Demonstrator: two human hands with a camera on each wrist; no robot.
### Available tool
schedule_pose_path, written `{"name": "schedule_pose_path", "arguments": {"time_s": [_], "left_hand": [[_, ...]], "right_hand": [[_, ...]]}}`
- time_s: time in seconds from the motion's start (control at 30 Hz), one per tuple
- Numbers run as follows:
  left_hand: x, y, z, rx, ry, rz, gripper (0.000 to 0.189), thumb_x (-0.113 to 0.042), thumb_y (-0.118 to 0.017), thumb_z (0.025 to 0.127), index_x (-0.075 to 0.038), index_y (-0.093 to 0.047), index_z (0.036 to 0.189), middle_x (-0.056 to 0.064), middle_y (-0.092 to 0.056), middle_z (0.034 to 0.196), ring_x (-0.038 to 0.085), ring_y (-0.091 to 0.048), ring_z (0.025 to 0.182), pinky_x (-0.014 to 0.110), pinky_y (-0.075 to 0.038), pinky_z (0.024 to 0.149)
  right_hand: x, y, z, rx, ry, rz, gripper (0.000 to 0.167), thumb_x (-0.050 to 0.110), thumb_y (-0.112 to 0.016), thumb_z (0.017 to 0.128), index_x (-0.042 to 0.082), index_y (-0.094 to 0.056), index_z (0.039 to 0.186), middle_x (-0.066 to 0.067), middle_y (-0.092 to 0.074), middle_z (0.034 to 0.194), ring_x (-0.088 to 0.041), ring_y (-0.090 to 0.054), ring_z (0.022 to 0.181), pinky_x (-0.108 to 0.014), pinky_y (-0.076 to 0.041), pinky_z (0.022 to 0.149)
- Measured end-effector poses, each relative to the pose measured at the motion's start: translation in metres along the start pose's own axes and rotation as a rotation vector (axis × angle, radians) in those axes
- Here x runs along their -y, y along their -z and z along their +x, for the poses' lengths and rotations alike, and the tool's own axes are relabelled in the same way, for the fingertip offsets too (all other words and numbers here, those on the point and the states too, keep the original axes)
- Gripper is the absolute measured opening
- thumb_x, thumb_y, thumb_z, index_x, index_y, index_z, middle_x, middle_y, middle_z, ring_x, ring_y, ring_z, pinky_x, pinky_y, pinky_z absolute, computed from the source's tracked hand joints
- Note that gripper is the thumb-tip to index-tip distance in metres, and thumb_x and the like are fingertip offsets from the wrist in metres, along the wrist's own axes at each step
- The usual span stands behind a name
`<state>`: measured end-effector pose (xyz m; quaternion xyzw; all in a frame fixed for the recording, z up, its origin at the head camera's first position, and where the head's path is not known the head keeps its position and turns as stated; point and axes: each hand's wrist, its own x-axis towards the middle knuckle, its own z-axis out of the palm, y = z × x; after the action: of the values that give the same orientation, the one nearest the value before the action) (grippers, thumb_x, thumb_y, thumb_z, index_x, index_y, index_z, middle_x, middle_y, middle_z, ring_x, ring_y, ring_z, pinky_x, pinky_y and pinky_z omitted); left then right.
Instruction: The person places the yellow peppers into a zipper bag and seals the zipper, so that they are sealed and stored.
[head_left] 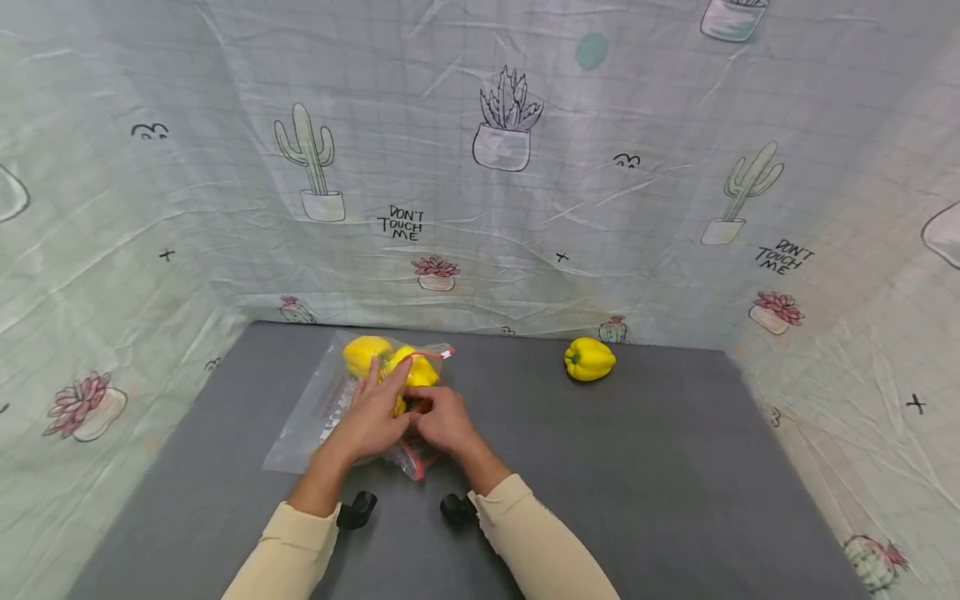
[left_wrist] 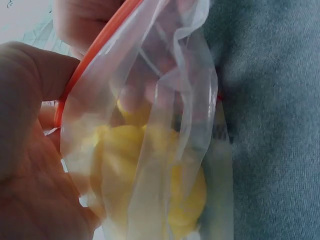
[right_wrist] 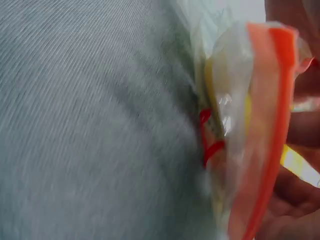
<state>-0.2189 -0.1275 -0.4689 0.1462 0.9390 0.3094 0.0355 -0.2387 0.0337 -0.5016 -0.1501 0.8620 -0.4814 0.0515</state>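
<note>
A clear zip bag [head_left: 296, 433] with a red-edged mouth lies at left in the head view. Yellow bell peppers [head_left: 366, 354] show inside it, toward the far side. My left hand [head_left: 371, 421] reaches over the bag; in the left wrist view its thumb [left_wrist: 55, 70] pinches the red zip edge [left_wrist: 95, 50]. My right hand [head_left: 442, 421] is at the mouth with fingers curled. Through the plastic, fingertips [left_wrist: 134, 97] appear right at the top of a yellow pepper [left_wrist: 120, 150]. The bag's folds partly hide this grip.
Another yellow bell pepper [head_left: 590, 359] lies on the grey table [head_left: 600, 467] near its back edge, to the right of the bag. A cactus-printed cloth [head_left: 480, 208] hangs behind the table and along both sides. Black devices [head_left: 357, 510] sit at both wrists.
</note>
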Motion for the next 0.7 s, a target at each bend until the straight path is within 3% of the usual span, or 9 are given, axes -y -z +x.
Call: {"name": "schedule_pose_path", "arguments": {"time_s": [0.13, 0.23, 0.37, 0.7], "left_hand": [[-0.004, -0.002, 0.002, -0.005, 0.007, 0.014, 0.089, -0.010, -0.063, 0.089, -0.011, -0.022, 0.167, 0.013, -0.027, 0.173, 0.051, 0.005, 0.161, 0.074, -0.001, 0.125], [-0.006, -0.003, 0.003, -0.011, 0.006, 0.018, 0.090, -0.008, -0.063, 0.086, -0.011, -0.022, 0.167, 0.013, -0.027, 0.173, 0.052, 0.004, 0.161, 0.074, -0.002, 0.125], [-0.005, -0.003, 0.002, -0.021, 0.013, 0.004, 0.090, -0.008, -0.062, 0.087, -0.011, -0.021, 0.167, 0.014, -0.028, 0.172, 0.051, 0.004, 0.161, 0.073, -0.002, 0.126], [-0.005, -0.008, 0.004, -0.050, 0.012, -0.036, 0.088, -0.008, -0.060, 0.087, -0.009, -0.022, 0.167, 0.017, -0.030, 0.171, 0.051, 0.005, 0.161, 0.075, -0.001, 0.124]], "right_hand": [[-0.005, 0.016, -0.004, -0.173, -0.012, 0.096, 0.014, 0.006, -0.078, 0.090, 0.006, -0.083, 0.103, -0.010, -0.081, 0.096, -0.015, -0.074, 0.082, -0.026, -0.059, 0.072], [-0.007, 0.033, -0.007, -0.258, -0.029, 0.144, 0.008, 0.007, -0.079, 0.089, 0.003, -0.082, 0.096, -0.012, -0.081, 0.092, -0.016, -0.074, 0.079, -0.028, -0.060, 0.072], [-0.010, 0.056, -0.008, -0.319, -0.049, 0.222, 0.007, 0.008, -0.079, 0.090, 0.004, -0.082, 0.095, -0.013, -0.081, 0.091, -0.012, -0.074, 0.075, -0.026, -0.061, 0.070], [-0.032, 0.106, -0.009, -0.446, -0.080, 0.373, 0.010, 0.004, -0.080, 0.089, 0.000, -0.081, 0.098, -0.018, -0.081, 0.096, -0.018, -0.078, 0.082, -0.028, -0.064, 0.078]]}}
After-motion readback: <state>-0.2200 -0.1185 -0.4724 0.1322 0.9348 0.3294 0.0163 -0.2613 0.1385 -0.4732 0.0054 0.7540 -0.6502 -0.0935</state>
